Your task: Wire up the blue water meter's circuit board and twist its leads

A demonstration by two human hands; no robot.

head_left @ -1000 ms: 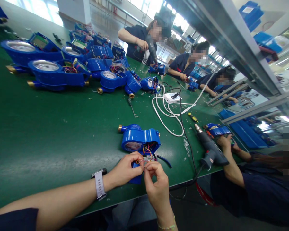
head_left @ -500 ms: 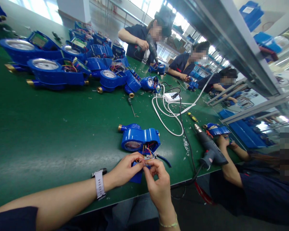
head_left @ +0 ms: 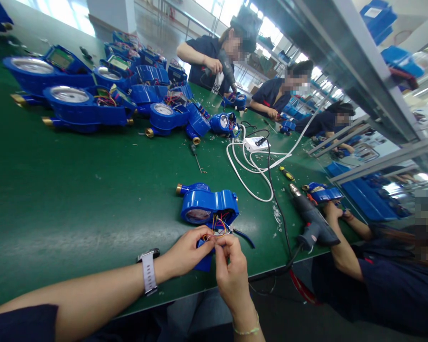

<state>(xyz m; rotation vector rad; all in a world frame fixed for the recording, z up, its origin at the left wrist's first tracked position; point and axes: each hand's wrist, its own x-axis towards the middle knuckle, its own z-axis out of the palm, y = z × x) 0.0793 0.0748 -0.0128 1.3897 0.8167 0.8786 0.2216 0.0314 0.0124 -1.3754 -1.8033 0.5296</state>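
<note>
A blue water meter (head_left: 201, 199) with brass ends lies on the green table in front of me, its side compartment showing. Thin coloured wires (head_left: 219, 226) come out of that compartment towards my fingers. My left hand (head_left: 191, 246) is closed, thumb and fingers pinching the wires just above a blue plastic piece (head_left: 204, 263), which it partly covers. Fingertip to fingertip with it, my right hand (head_left: 231, 266) also pinches at the wires; the exact spot they grip is hidden. A blue-handled tool (head_left: 245, 239) rests right of the meter, its head near the wires.
Several blue meters (head_left: 71, 107) crowd the back left. A screwdriver (head_left: 196, 157), white cable (head_left: 231, 166), power strip (head_left: 257, 144) and yellow-black tool (head_left: 287, 173) lie beyond. To the right, a heat gun (head_left: 312, 221) lies beside a co-worker's hands (head_left: 333, 211). Other people work further back.
My right hand has drawn its fingers closer together and turned slightly at the wires. My left hand and the meter stay nearly in place; the view has shifted a little.
</note>
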